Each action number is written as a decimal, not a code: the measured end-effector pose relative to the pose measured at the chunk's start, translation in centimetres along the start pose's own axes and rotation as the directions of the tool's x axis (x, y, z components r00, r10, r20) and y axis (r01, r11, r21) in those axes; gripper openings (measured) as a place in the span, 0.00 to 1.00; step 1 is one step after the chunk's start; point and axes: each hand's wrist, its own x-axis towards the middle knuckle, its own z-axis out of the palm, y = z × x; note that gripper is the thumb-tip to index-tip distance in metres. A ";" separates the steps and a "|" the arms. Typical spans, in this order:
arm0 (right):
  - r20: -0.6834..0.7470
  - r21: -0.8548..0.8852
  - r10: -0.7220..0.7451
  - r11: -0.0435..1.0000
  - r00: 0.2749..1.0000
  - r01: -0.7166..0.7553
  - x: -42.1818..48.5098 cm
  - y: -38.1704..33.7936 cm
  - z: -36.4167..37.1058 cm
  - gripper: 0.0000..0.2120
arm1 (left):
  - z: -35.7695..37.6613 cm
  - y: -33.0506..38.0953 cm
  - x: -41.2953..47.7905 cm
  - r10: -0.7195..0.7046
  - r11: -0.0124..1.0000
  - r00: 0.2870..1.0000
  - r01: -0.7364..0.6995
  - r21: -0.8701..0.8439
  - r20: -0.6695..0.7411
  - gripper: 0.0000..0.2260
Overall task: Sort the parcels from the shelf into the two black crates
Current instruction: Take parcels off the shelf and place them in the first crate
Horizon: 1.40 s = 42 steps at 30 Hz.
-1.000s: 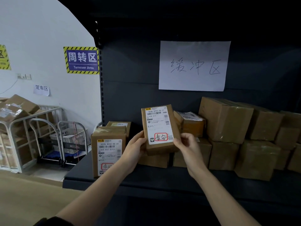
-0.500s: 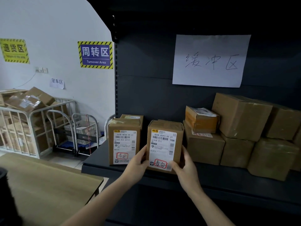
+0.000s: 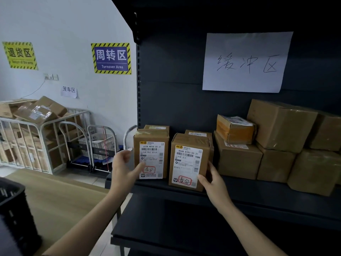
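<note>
Through the head camera I am facing a dark metal shelf (image 3: 239, 195) with two small brown cardboard boxes standing upright at its front left. The 806B parcel (image 3: 187, 161), taped and carrying a white shipping label with a red-ringed handwritten mark, stands on the shelf board near the front edge. The 502B parcel (image 3: 153, 154), much the same box, stands just beside it on the left with a narrow gap between them.

My right hand (image 3: 214, 182) is on the 806B parcel, thumb against the front face by the lower right corner and fingers running up the right side. I cannot tell whether it is squeezing or only resting there. My left hand (image 3: 123, 169) is released and holds nothing. Its fingers are loosely spread off the 502B parcel's left side and its thumb lies in front of the label.

Both boxes look stiff and square-cornered, and I judge them light enough for one hand. The tape and glossy labels are probably slick, so I would grip the bare cardboard side faces about halfway up, thumb opposite fingers, not pinch a corner. The contents are unknown, so I would set them down, not drop them.

A corner of a black plastic crate (image 3: 11, 198) shows at lower left by a pale wooden table (image 3: 60, 198). The other crate is out of view. More stacked brown boxes (image 3: 238, 161) fill the shelf to the right.
</note>
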 end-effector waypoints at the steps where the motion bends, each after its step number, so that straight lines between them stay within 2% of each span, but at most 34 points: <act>1: -0.001 0.006 0.003 1.000 1.000 -0.003 0.0 -0.1 0.2 0.28 | -0.4 -0.2 0.7 -0.054 0.998 0.998 0.054 0.019 0.030 0.29; 3: -0.001 0.016 0.009 1.000 1.000 -0.009 0.1 -0.3 0.7 0.27 | -0.9 -0.3 1.7 -0.118 0.993 0.983 0.117 0.012 0.141 0.36; 4: -0.001 0.018 0.011 1.000 1.000 -0.011 0.1 -0.4 0.8 0.27 | -0.9 -0.2 2.0 -0.131 0.990 0.968 0.140 -0.024 0.215 0.36; 6: -0.001 0.021 0.014 1.000 1.000 -0.014 0.1 -0.7 1.1 0.27 | -0.8 0.3 2.2 -0.130 0.975 0.918 0.188 -0.122 0.374 0.30; 8: -0.005 0.032 0.017 0.999 1.000 -0.017 0.1 -0.8 1.5 0.26 | -0.7 0.2 2.5 -0.110 0.962 0.874 0.213 -0.168 0.474 0.25; 14: -0.014 0.098 0.035 0.995 0.999 -0.034 0.1 -1.0 2.1 0.23 | -0.7 -1.3 3.2 -0.141 0.917 0.854 0.303 -0.259 0.501 0.13; 18: -0.035 0.181 0.026 0.983 0.999 -0.019 -0.1 -1.1 2.7 0.21 | -2.1 -1.5 3.0 -0.126 0.916 0.890 0.274 -0.293 0.437 0.08; 24: -0.072 0.320 -0.019 0.947 0.997 0.041 0.1 -3.3 5.0 0.14 | -5.4 -1.4 2.2 -0.082 0.927 0.946 0.188 -0.325 0.312 0.11; 28: 0.016 0.344 -0.107 0.934 0.994 0.095 0.2 -5.2 6.5 0.15 | -7.7 -1.3 1.7 -0.084 0.926 0.970 0.161 -0.343 0.227 0.11; 34: 0.172 0.415 -0.169 0.906 0.971 0.084 0.1 -6.8 7.8 0.21 | -10.6 -1.1 -0.5 -0.152 0.921 0.982 0.182 -0.344 0.111 0.12; 39: 0.251 0.484 -0.204 0.873 0.946 0.060 -0.7 -7.4 9.0 0.16 | -12.4 -0.5 -3.3 -0.161 0.929 0.987 0.153 -0.338 0.002 0.13; 42: 0.303 0.514 -0.235 0.856 0.924 0.049 -1.5 -7.9 10.2 0.15 | -13.9 -0.6 -4.9 -0.199 0.919 0.979 0.169 -0.357 -0.048 0.18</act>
